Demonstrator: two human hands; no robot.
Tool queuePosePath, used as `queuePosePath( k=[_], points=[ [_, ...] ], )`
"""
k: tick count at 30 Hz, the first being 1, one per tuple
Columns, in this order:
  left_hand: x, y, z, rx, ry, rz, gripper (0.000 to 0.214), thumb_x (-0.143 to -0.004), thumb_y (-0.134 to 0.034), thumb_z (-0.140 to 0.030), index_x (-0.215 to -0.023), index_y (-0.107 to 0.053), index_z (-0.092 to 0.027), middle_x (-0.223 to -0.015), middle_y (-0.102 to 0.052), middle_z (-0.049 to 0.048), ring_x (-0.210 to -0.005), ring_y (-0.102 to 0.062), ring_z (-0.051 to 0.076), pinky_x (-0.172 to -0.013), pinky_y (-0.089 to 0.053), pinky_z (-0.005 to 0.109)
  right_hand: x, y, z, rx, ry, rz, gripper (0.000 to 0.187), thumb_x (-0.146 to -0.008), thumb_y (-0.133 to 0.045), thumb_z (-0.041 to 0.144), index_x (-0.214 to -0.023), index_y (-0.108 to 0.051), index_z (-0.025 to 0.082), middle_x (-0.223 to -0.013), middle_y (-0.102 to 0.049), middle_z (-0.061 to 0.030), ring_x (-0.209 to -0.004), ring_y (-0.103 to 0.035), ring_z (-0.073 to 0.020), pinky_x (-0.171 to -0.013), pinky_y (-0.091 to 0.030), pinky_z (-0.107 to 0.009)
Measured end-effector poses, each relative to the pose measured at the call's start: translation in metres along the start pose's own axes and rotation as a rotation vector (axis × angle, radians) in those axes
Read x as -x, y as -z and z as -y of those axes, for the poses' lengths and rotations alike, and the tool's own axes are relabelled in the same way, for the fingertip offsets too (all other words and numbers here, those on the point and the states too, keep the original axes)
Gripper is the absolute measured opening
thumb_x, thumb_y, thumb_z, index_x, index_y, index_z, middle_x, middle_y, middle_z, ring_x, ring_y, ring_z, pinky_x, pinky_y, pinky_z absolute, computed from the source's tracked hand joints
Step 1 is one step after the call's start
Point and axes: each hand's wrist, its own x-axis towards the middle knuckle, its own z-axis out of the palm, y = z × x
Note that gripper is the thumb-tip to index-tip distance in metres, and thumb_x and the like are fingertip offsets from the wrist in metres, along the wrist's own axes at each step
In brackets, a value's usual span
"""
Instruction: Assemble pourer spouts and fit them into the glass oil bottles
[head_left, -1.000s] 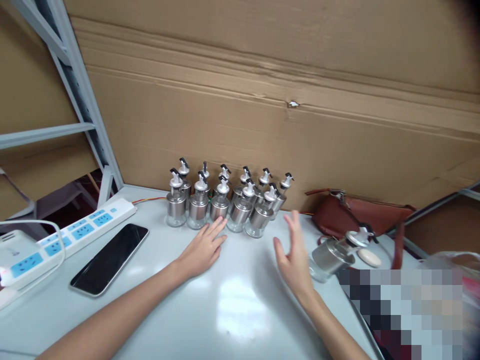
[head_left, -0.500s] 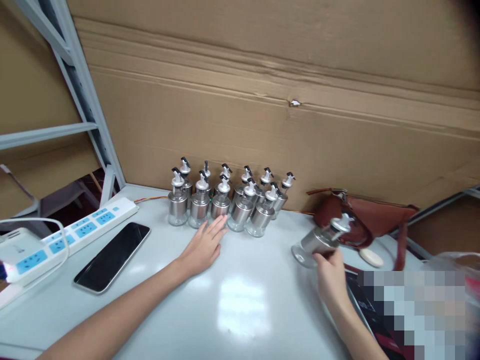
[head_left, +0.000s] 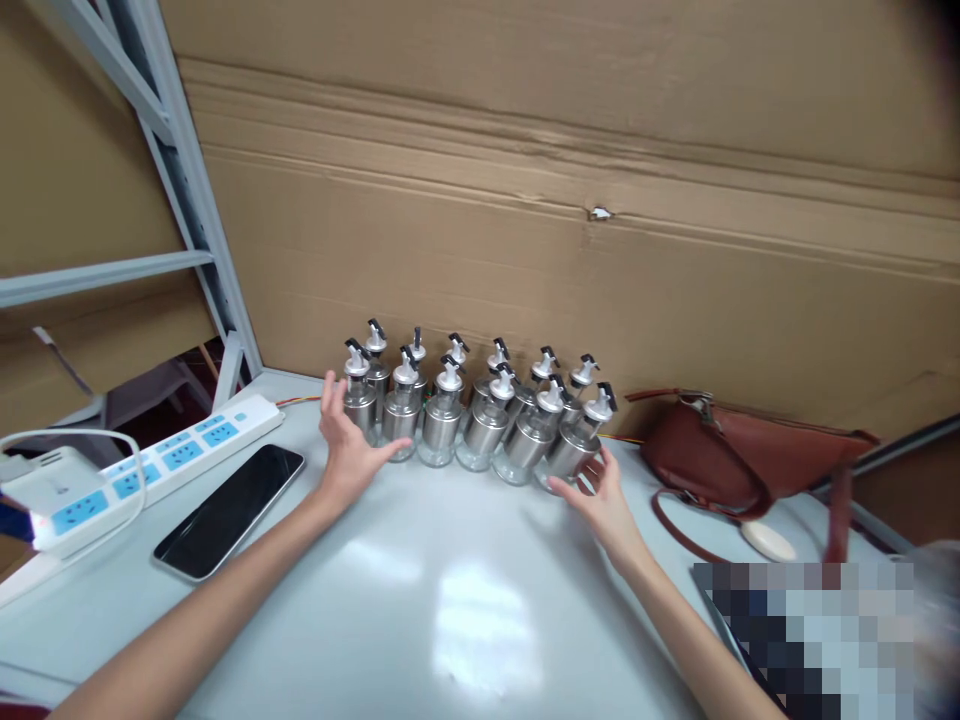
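Observation:
Several steel-and-glass oil dispenser bottles [head_left: 442, 415] with white and black spouts stand in two rows against the cardboard wall. My left hand [head_left: 346, 448] is open, its fingers spread against the leftmost bottle [head_left: 359, 398] of the group. My right hand [head_left: 600, 495] touches the base of the rightmost bottle [head_left: 577, 440], which stands at the end of the front row. The fingers of that hand rest loosely against the bottle, not wrapped around it.
A black phone [head_left: 229, 510] lies on the white table [head_left: 465, 620] at the left, next to a white power strip [head_left: 150, 465]. A brown leather bag [head_left: 735, 450] lies at the right. A grey metal rack [head_left: 180, 170] stands at the left.
My right hand carried a bottle from the right side over to the end of the front row and set it there. My left hand moved from the table front to the leftmost bottle.

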Motion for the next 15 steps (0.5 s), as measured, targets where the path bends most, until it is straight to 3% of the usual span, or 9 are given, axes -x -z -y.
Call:
queuePosePath(
  k=[2,4,9,15],
  points=[
    [-0.006,-0.002,0.013,0.096,0.237,0.034,0.137,-0.049,-0.09,-0.044,-0.145,0.005,-0.025,-0.155,0.002,0.0215,-0.147,-0.001,0.043,-0.118,-0.011,0.06,-0.001,-0.004,0.003,0.025,0.03,0.016,0.111,-0.051,-0.085,0.046,-0.14,-0.024,0.023,-0.134,-0.046,-0.017,-0.116,-0.053,-0.033,-0.099,-0.042,-0.054],
    [-0.007,-0.006,0.022,0.133,0.314,0.068,0.141,-0.046,-0.091,-0.043,-0.146,0.007,-0.024,-0.155,0.001,0.0228,-0.147,-0.002,0.042,-0.119,-0.012,0.059,-0.003,-0.011,0.007,0.056,0.063,0.005,0.123,-0.046,-0.088,0.046,-0.143,-0.017,0.021,-0.14,-0.038,-0.0193,-0.123,-0.047,-0.035,-0.104,-0.036,-0.056],
    [-0.005,-0.011,0.028,0.148,0.307,0.114,0.143,-0.043,-0.09,-0.043,-0.147,0.005,-0.017,-0.155,0.003,0.0253,-0.148,0.0,0.039,-0.12,-0.007,0.053,-0.011,-0.025,0.012,0.117,0.086,-0.047,0.129,-0.048,-0.086,0.049,-0.145,-0.011,0.013,-0.149,-0.023,-0.0264,-0.135,-0.032,-0.0386,-0.112,-0.023,-0.055],
    [-0.013,-0.009,0.035,0.178,0.305,0.143,0.14,-0.044,-0.089,-0.043,-0.147,0.003,-0.021,-0.156,-0.003,0.0228,-0.147,-0.008,0.038,-0.119,-0.012,0.054,-0.018,-0.027,0.011,0.123,0.108,-0.031,0.12,-0.048,-0.085,0.05,-0.141,-0.018,0.013,-0.142,-0.035,-0.0249,-0.127,-0.042,-0.0375,-0.107,-0.031,-0.055]
  ],
)
